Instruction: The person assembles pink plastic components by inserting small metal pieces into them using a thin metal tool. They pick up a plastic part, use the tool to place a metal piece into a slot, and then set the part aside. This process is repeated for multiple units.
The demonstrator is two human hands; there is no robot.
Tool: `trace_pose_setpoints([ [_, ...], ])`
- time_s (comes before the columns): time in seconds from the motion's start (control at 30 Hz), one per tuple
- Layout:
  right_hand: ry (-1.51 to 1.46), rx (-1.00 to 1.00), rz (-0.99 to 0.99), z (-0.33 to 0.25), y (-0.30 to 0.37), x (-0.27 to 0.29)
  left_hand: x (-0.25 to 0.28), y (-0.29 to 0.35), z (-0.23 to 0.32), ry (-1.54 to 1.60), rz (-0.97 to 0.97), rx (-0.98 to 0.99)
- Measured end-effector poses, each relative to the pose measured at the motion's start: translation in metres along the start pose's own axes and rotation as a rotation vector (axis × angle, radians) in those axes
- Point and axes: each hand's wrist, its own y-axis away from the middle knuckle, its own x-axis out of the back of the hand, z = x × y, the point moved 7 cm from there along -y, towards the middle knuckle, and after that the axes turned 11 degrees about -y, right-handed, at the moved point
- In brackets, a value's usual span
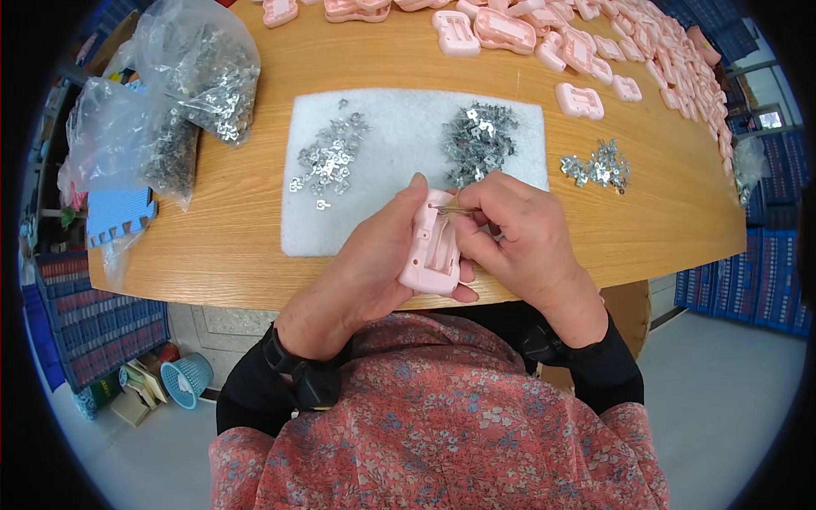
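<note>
My left hand (370, 268) grips a pink plastic housing (432, 251) over the near edge of the wooden table (238, 238). Its open inner side faces up. My right hand (514, 234) pinches thin metal tweezers (452, 208), whose tip rests at the top of the housing. A small metal piece may be at the tip; it is too small to tell. Just beyond my hands lies a white foam pad (399, 110) with two heaps of small metal contacts, one at left (330, 157) and one at right (478, 140).
A third heap of metal contacts (599, 166) lies on the bare wood to the right. Many pink housings (586, 42) spread along the far and right rim. Clear bags of metal parts (200, 72) sit at the left. Blue crates (93, 323) and a teal basket (187, 378) stand on the floor.
</note>
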Motion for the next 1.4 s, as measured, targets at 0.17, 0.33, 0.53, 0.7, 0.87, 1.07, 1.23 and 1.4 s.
trace_pose_setpoints([
  [0.17,0.149,0.030,-0.005,-0.010,-0.001,0.001,0.003,-0.002,-0.003,-0.048,0.042,0.011],
  [0.33,0.220,-0.010,-0.018,-0.014,0.001,0.001,0.000,0.000,-0.002,-0.090,0.057,-0.005],
  [0.53,-0.020,-0.231,-0.012,0.004,0.002,0.017,-0.005,0.001,0.003,-0.153,0.099,-0.032],
  [0.7,-0.457,-0.517,-0.043,0.021,0.014,0.001,-0.007,0.000,0.005,-0.224,0.096,-0.056],
  [0.87,-0.485,-0.538,-0.075,0.020,0.016,-0.002,-0.008,-0.002,0.005,-0.268,0.101,-0.053],
  [1.07,-0.774,-0.611,-0.058,0.032,0.023,-0.006,-0.011,0.004,0.007,-0.270,0.053,-0.085],
  [1.23,-0.733,-0.653,-0.073,0.046,0.026,-0.002,-0.004,0.016,0.033,-0.944,0.246,-0.357],
  [1.4,-0.677,-0.549,-0.031,0.038,0.025,-0.001,-0.027,0.023,0.042,-1.372,0.222,-0.470],
])
